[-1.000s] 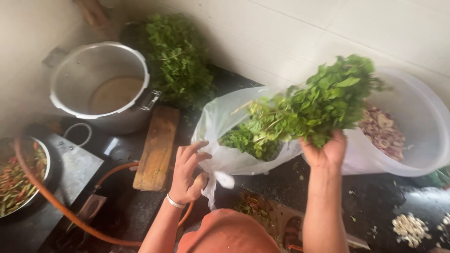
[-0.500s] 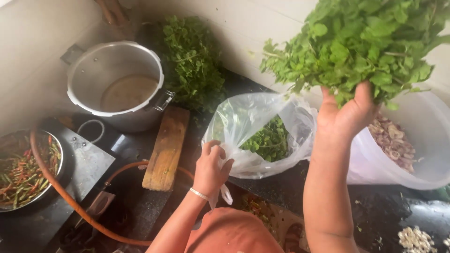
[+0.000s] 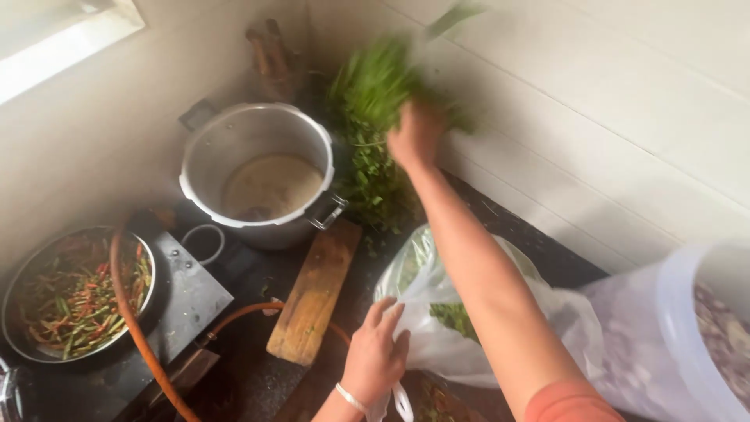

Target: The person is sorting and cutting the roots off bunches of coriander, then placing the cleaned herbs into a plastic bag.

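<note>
A bunch of leafy greens [image 3: 375, 86] is gripped in the closed right hand [image 3: 416, 134], held above the greens pile [image 3: 375, 184] beside the steel pot [image 3: 262, 176]. The plastic bag [image 3: 437, 344] is pinched by the left hand [image 3: 376, 355], low on the tabletop [image 3: 258, 383].

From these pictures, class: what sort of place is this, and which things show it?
Most likely a home kitchen counter: a metal pot beside a wooden board, a pan of sliced vegetables, and leafy greens in the right hand.
</note>
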